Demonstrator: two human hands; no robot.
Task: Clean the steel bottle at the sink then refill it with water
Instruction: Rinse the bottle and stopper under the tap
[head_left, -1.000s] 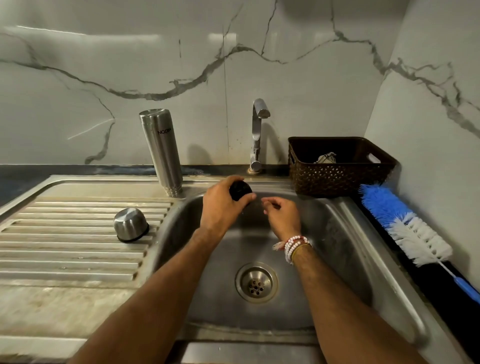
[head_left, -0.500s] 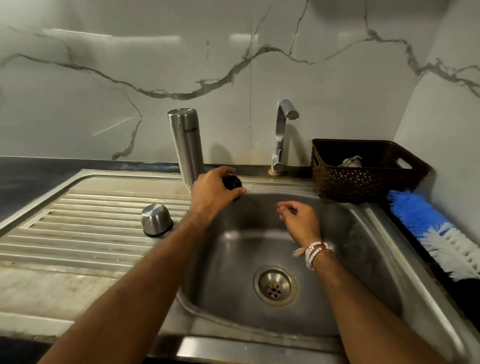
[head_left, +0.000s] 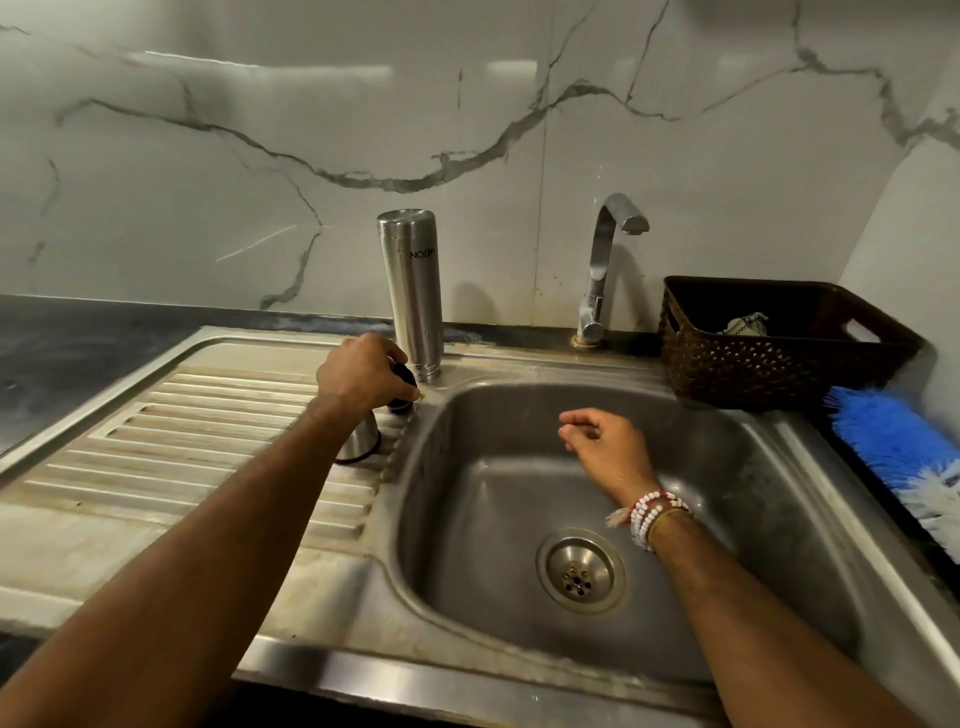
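Steel bottle (head_left: 413, 296) stands upside down at upper centre, just beside the left hand (head_left: 363, 376), whose fingers clasp a black stopper (head_left: 404, 387). The right hand (head_left: 605, 444) hangs loose, empty, over the sink (head_left: 769, 467). Best set the stopper flat, clear of the bottle.

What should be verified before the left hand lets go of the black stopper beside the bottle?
1. Left hand grips the black stopper: ok.
2. Stopper is over the drainboard, not the sink: ok, though close to the basin edge.
3. Stopper rests on the surface: cannot tell, the hand hides its underside.
4. Bottle stands upright, mouth down, next to the stopper: ok.
5. Right hand is free, holding nothing above the sink: ok.
6. Tap is off: ok, no water visible.
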